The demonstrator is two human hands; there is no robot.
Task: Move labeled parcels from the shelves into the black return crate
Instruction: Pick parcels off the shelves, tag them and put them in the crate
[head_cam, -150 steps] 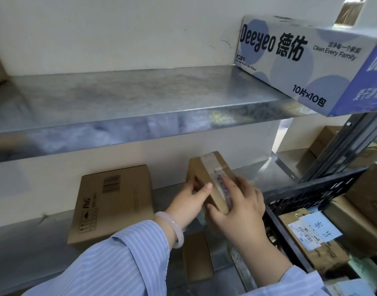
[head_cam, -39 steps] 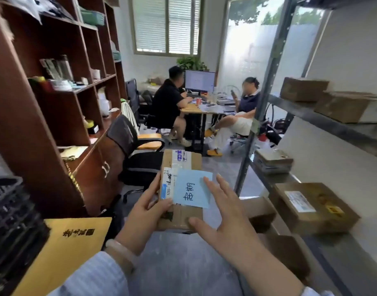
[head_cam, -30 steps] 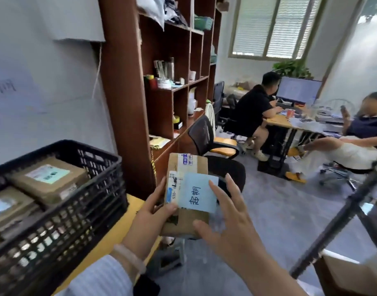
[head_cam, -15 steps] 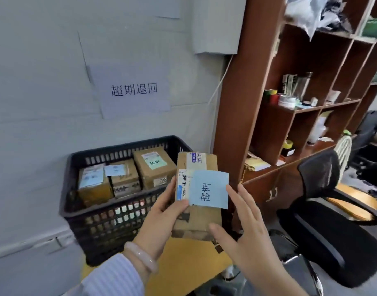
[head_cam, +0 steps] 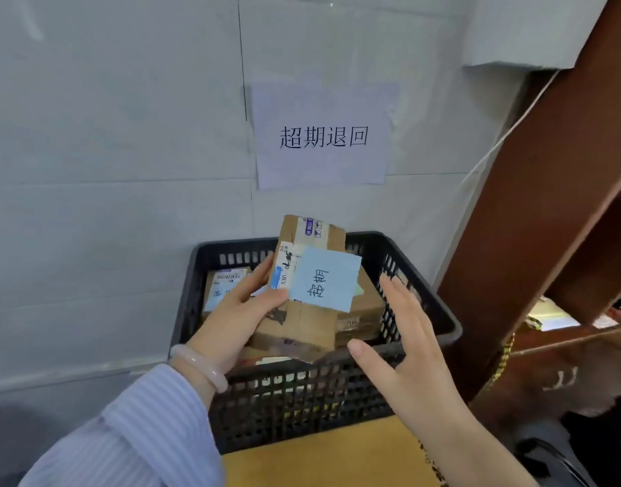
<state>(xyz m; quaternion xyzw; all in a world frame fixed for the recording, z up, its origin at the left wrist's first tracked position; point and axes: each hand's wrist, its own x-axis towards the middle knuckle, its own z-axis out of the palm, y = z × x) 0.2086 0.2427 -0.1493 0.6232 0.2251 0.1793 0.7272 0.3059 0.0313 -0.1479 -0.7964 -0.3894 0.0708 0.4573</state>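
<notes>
Two hands, one cardboard parcel (head_cam: 302,325). Left hand (head_cam: 231,318): thumb on top, fingers wrapped round the parcel's left edge, bearing it alone. Parcel: tilted, blue handwritten note (head_cam: 325,282) uppermost, probably for checking; above the middle of the black return crate (head_cam: 439,321), not yet lowered in. Stored parcels (head_cam: 226,281) below, along the crate's walls. Right hand (head_cam: 407,349): fingers straight and spread, empty, just beside the parcel's right edge, likely ready to steady the drop.

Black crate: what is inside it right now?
Inside the black crate, a labeled parcel shows at left and a brown parcel at right. The held parcel and left hand cover the middle, so anything there cannot be seen.
</notes>
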